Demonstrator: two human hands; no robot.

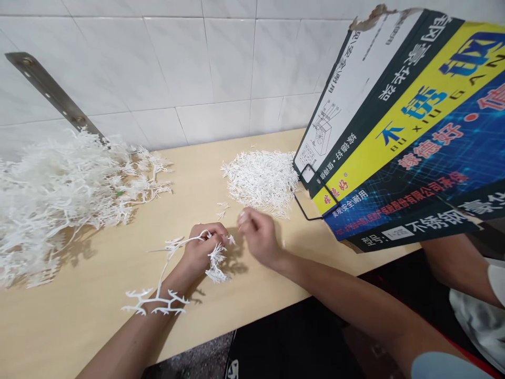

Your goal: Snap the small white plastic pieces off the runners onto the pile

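My left hand (199, 252) is closed around a white, branching plastic sprue (160, 299). One thin, twig-like arm of the sprue trails down over my left wrist, and a bunched tuft of it hangs below my fingers. Just to the right, my right hand (260, 239) is raised with its fingers curled together; whether anything small is between them is hidden. Beyond my hands lies a heap of tiny white plastic pieces (260, 179). A few loose bits (222, 210) are scattered on the table between that heap and my left hand.
A large tangled pile of white sprues (67, 195) covers the table's left side. To the right, a printed cardboard box (394, 147) leans over the table, a black wire frame (305, 205) at its corner. Another person's arm (457, 263) shows behind it. A tiled wall (221, 63) bounds the back.
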